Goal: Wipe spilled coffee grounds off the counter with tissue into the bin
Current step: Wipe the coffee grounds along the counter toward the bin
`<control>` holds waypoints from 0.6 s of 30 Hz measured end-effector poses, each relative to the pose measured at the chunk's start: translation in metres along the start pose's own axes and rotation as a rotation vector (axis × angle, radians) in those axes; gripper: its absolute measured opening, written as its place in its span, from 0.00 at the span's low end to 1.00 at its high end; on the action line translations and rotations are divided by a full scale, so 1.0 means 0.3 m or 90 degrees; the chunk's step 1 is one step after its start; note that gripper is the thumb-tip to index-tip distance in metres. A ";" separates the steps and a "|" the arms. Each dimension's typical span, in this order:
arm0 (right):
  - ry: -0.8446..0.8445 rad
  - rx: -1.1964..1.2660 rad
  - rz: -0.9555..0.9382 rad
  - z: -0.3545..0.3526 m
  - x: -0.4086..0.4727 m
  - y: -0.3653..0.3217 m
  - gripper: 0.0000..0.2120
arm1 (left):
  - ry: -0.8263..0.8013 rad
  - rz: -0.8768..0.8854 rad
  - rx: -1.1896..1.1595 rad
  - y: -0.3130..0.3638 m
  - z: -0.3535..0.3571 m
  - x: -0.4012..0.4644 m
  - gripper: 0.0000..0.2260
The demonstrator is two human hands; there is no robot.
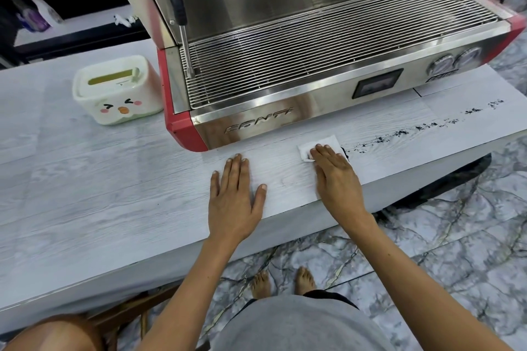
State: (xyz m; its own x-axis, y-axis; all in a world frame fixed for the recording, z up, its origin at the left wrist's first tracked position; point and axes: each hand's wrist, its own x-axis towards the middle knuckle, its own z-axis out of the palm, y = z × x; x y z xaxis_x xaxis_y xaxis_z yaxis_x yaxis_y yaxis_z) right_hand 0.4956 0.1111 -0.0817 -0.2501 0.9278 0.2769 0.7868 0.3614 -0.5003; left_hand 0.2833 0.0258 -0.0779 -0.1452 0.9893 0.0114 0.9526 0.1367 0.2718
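A white tissue lies flat on the pale wood-grain counter, in front of the espresso machine. My right hand presses on it with straight fingers. A small dark heap of grounds sits against the tissue's right edge. From there a trail of black coffee grounds runs right and away toward the counter's far right end. My left hand rests flat on the counter, fingers spread, left of the tissue. A small white bin with a cartoon face and a slotted lid stands at the left beside the machine.
A large steel espresso machine with red corners fills the back of the counter, its steam wand hanging at the left. The counter's front edge runs just below my hands. Marbled floor tiles and my bare feet show below.
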 end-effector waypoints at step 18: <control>-0.040 -0.023 -0.151 0.100 -0.121 -0.193 0.17 | 0.017 0.005 -0.028 -0.005 -0.016 0.001 0.30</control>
State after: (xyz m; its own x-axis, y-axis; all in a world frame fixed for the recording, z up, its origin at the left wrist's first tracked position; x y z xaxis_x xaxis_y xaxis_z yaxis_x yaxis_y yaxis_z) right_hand 0.4422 0.0591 -0.0874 -0.4643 0.8214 0.3312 0.7207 0.5678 -0.3978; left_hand 0.2807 0.0257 -0.0738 -0.1456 0.9886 0.0388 0.9412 0.1263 0.3135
